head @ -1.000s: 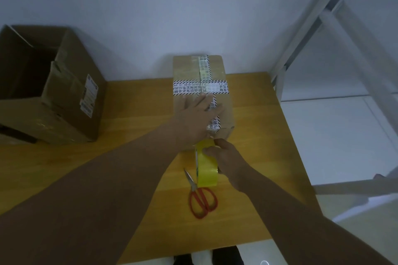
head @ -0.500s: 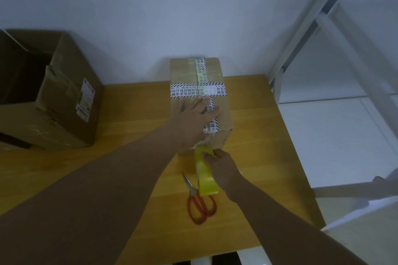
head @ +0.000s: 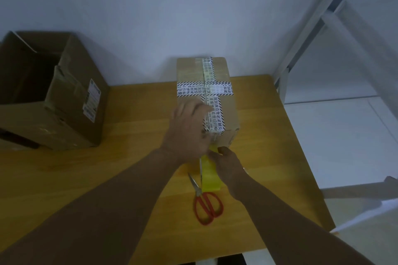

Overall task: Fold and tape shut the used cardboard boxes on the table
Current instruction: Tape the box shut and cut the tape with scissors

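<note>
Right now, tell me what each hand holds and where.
The right hand grips the tape roll by its upper rim. The left hand presses the box on top, holding nothing.

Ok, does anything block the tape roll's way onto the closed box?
Nothing visible does. The right hand holds the tape roll at the closed box; the left hand rests on its top; scissors lie nearer the person.

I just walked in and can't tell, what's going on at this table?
A person is taping a box shut. The left hand presses flat on the closed box, and the right hand grips a yellow tape roll at its near end. Red scissors lie on the table beside the roll. A bigger box at the left stands open.
</note>
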